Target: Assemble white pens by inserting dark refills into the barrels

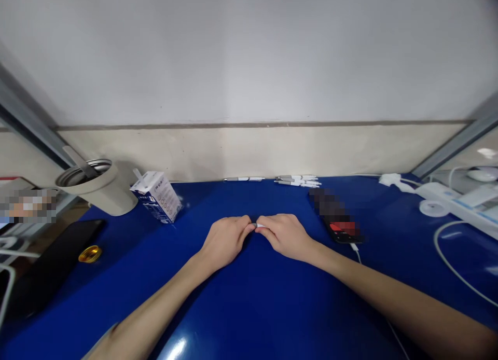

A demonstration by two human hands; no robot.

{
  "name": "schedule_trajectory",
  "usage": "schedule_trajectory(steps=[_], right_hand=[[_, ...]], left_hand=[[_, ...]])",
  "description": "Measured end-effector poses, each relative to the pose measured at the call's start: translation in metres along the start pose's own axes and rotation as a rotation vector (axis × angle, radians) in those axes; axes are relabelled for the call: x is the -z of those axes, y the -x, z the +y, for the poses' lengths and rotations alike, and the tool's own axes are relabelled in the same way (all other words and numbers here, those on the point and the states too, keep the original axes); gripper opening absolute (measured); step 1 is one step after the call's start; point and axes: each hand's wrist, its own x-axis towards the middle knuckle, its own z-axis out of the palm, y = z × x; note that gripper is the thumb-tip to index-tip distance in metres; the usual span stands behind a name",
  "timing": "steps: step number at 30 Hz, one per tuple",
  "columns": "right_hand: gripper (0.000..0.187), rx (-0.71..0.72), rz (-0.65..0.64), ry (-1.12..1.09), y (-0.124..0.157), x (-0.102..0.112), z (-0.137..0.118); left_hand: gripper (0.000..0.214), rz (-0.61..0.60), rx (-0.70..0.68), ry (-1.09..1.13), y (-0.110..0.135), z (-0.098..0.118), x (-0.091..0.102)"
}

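The left hand (pixel 225 239) and the right hand (pixel 287 235) come close together over the blue tabletop (pixel 249 303), and a small pen-like thing (pixel 255 225) is between them. The grip of each hand is closed on it, thumb against fingers, one hand at each side.

I judge that the work on this thing is in the middle: it is in both hands and not yet put down. Whether its parts are joined or separate, I cannot tell, because the fingers hide most of it. Near the wall (pixel 249 152) lie a single pen (pixel 244 179) and a bunch of pens (pixel 299 183); which of these are finished is not clear.

The long axis of the held thing runs about left to right, from one hand to the other. Its grey part is toward the left hand, its white part toward the right; the writing end cannot be seen.
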Motion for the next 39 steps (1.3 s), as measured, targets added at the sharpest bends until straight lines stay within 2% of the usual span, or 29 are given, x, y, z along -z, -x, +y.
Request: schedule_trajectory(steps=[4, 7, 11, 16, 19, 21, 23, 27, 30, 34, 37, 39], right_hand=[[0.029, -0.011, 0.007, 0.012, -0.0003, 0.0016, -0.0035], [0.027, -0.021, 0.015, 0.007, -0.0004, 0.0009, -0.0048], [0.026, -0.047, 0.033, 0.001, 0.0002, -0.0009, -0.0045], [0.028, -0.017, 0.036, -0.001, 0.0005, -0.0018, -0.0040], [0.027, -0.030, 0.037, -0.003, 0.0004, -0.0021, -0.0040], [0.025, -0.030, 0.044, -0.003, 0.0006, -0.0025, -0.0040], [0.026, -0.015, 0.047, 0.005, 0.0010, -0.0032, -0.0036], [0.028, 0.004, 0.042, 0.023, 0.0011, -0.0039, -0.0023], [0.027, -0.003, 0.049, 0.014, 0.0007, -0.0037, -0.0023], [0.027, 0.005, 0.048, 0.016, 0.0007, -0.0036, -0.0035], [0.029, 0.009, 0.045, 0.014, 0.0012, -0.0040, -0.0041], [0.028, -0.003, 0.051, 0.003, 0.0015, -0.0040, -0.0041]], left_hand=[[0.036, -0.028, 0.036, 0.065, 0.0008, 0.0010, 0.0009], [0.020, 0.073, 0.067, 0.189, 0.0036, 0.0021, -0.0003], [0.016, 0.134, 0.101, 0.274, 0.0048, 0.0009, -0.0019], [0.035, 0.131, 0.140, 0.213, 0.0026, -0.0005, -0.0020], [0.020, 0.173, 0.130, 0.286, 0.0036, 0.0003, -0.0009], [0.022, 0.192, 0.102, 0.317, 0.0041, 0.0007, -0.0006], [0.016, 0.178, 0.090, 0.286, 0.0037, 0.0007, -0.0010], [0.032, 0.152, 0.121, 0.187, 0.0024, 0.0006, -0.0020], [0.020, 0.196, 0.077, 0.244, 0.0035, 0.0006, -0.0022], [0.018, 0.189, 0.062, 0.217, 0.0041, 0.0002, -0.0031], [0.033, 0.167, 0.105, 0.132, 0.0031, 0.0005, -0.0028], [0.028, 0.183, 0.089, 0.163, 0.0030, 0.0010, -0.0018]])
